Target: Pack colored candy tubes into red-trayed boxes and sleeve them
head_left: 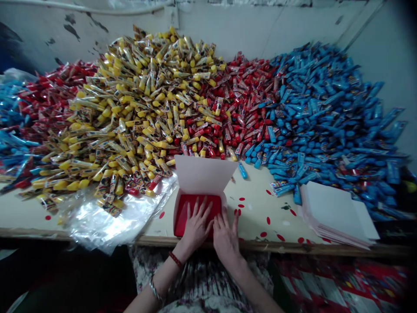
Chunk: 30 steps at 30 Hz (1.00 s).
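A white box (206, 174) with its lid raised stands at the table's front edge, with a red sheet or tray (181, 221) inside it. My left hand (197, 221) lies on the red surface, fingers spread, holding nothing. At the box's right side is my right hand (226, 234), its fingers apart over the wall and corner, nothing visible in it. What lies beneath the red surface is hidden.
Behind the box rise heaps of yellow-capped tubes (146, 100), red tubes (244, 91) and blue tubes (319, 100). Clear plastic (94, 221) hangs over the front edge at left. Stacked white cards (332, 213) lie at right, with red ovals scattered on the table (250, 217).
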### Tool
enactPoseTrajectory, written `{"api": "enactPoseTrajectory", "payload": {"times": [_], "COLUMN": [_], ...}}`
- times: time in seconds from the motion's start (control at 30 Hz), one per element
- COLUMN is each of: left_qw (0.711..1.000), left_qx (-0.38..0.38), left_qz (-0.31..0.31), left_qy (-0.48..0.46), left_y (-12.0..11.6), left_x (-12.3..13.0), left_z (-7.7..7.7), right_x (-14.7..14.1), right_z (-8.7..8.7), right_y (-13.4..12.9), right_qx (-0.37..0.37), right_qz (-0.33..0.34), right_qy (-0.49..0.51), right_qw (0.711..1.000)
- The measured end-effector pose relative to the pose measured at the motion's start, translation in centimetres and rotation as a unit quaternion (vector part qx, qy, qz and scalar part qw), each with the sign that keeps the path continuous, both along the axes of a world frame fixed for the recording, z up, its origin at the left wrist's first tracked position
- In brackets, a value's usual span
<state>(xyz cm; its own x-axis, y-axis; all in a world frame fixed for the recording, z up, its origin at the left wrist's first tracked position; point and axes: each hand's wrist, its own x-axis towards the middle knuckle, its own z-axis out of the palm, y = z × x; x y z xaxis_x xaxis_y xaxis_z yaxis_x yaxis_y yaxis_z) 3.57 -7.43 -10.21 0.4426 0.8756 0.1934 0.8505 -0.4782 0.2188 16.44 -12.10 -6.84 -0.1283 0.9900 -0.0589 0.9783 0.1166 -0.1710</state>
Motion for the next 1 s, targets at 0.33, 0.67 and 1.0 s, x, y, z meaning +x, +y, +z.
{"api": "enactPoseTrajectory", "payload": {"times": [0.33, 0.67, 1.0], "left_qw": [0.999, 0.997, 0.995], "left_qx": [-0.012, -0.042, -0.049], "left_qz": [0.004, 0.031, 0.023], "left_qy": [0.040, 0.061, 0.079], "left_y": [1.5, 5.0, 5.3], "left_x": [-0.6, -4.8, -5.6], "left_z": [-2.5, -3.5, -4.0], "right_x": [-0.7, 12.0, 27.4], "right_z": [-1.5, -0.6, 3.8], "right_y": [1.9, 9.8, 30.1], "right_qx": [-0.044, 0.261, 0.008], "right_qz": [0.039, -0.103, -0.328], "right_qy": [0.003, 0.185, 0.044], "right_qw": [0.998, 0.942, 0.944]}}
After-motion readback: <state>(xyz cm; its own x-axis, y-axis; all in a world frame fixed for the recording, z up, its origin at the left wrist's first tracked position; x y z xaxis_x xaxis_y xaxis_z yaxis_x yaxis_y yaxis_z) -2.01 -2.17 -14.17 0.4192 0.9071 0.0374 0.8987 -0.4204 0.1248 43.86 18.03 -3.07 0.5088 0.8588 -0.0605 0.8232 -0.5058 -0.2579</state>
